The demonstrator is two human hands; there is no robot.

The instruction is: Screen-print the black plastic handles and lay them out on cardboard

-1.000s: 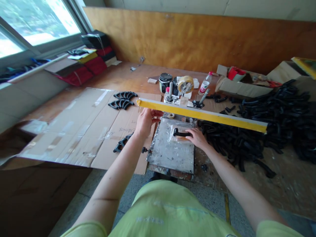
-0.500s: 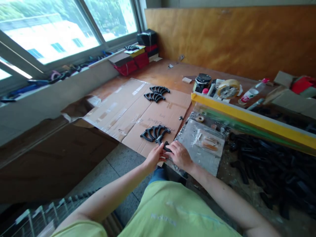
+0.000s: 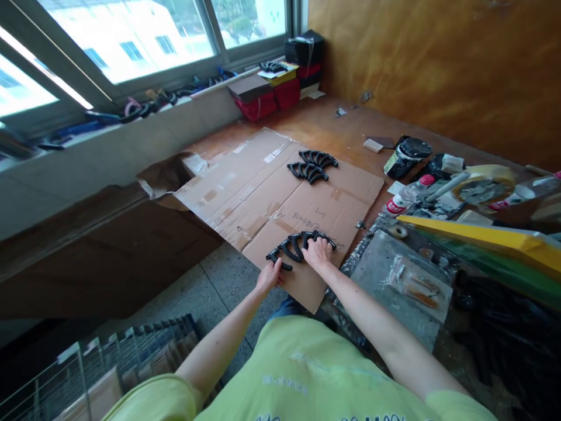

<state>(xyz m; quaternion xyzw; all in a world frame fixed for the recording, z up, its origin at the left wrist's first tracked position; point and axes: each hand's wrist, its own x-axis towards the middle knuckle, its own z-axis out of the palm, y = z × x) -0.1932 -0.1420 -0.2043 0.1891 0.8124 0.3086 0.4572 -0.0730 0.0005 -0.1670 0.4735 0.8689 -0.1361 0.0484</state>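
A row of black curved pieces point(image 3: 291, 248), handle-like in shape, lies fanned out on a flattened cardboard sheet point(image 3: 245, 193). My left hand point(image 3: 269, 277) pinches the lower end of the leftmost black curved piece point(image 3: 280, 264), at the near edge of the cardboard. Over the right part of the same row, my right hand point(image 3: 318, 252) has its thumb and fingers gripping a piece there, and it partly covers the pieces beneath. Farther back on the sheet, two more rows of similar black pieces point(image 3: 308, 172) lie close together.
On the right stand a grey board point(image 3: 372, 266) with a plastic bag, a bottle point(image 3: 401, 197), a black tub point(image 3: 405, 158), a tape roll point(image 3: 484, 182) and a yellow-edged strip point(image 3: 477, 237). Dark pieces point(image 3: 504, 339) are heaped at lower right. Red boxes point(image 3: 258, 105) sit near the window.
My hands have moved apart, from holding one piece together in front of the row to touching opposite parts of it. The row now reaches farther left. The view has swung right-to-left.
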